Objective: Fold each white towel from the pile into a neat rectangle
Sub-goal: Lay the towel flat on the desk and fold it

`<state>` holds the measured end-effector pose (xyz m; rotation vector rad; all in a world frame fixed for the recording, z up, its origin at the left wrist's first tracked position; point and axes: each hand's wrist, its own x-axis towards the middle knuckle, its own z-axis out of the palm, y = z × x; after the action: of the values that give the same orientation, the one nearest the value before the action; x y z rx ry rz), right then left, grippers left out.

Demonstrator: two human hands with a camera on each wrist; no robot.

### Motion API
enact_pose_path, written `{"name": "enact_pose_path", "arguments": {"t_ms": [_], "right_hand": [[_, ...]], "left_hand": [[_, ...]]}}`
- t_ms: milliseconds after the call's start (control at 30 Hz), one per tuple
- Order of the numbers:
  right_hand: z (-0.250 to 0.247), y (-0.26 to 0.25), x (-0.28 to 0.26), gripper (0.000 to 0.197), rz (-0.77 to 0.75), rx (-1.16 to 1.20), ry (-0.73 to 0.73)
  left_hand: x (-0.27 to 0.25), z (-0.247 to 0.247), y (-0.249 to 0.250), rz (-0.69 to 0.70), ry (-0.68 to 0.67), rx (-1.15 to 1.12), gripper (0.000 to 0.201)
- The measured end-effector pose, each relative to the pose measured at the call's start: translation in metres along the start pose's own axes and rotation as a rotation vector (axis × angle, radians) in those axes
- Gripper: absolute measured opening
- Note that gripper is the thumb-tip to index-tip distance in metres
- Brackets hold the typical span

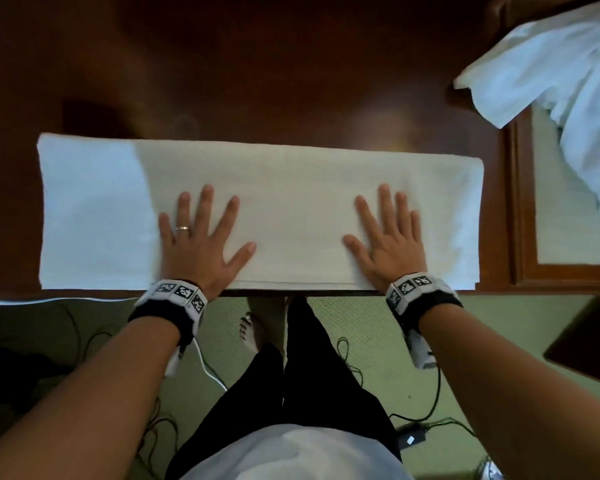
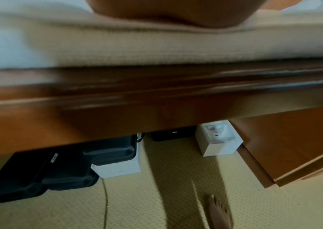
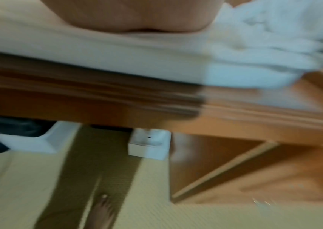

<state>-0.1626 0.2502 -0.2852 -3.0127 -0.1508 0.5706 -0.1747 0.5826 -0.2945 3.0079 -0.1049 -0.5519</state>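
A white towel (image 1: 291, 188), folded into a long band, lies along the near edge of the dark wooden table (image 1: 257, 81). My left hand (image 1: 201, 237) lies flat on it left of centre, fingers spread and straight. My right hand (image 1: 388, 233) lies flat right of centre, fingers straight too. In the left wrist view only the heel of the left hand (image 2: 176, 14) shows, pressing the towel (image 2: 137, 46) at the table edge (image 2: 156, 99). The blurred right wrist view shows the heel of the right hand (image 3: 133, 17) on the towel (image 3: 97, 52).
A pile of crumpled white towels (image 1: 561, 81) sits at the back right, beside a lower side table (image 1: 568, 237). Cables (image 1: 208, 368) run over the green carpet by my feet. Black cases (image 2: 39, 173) and white boxes (image 2: 219, 139) stand under the table.
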Motion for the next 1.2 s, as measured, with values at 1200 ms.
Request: {"name": "enact_pose_path", "arguments": {"t_ms": [1200], "right_hand": [[-0.296, 0.119, 0.117, 0.018, 0.442, 0.243, 0.625]], "left_hand": [[0.026, -0.064, 0.028, 0.340, -0.016, 0.014, 0.057]]}}
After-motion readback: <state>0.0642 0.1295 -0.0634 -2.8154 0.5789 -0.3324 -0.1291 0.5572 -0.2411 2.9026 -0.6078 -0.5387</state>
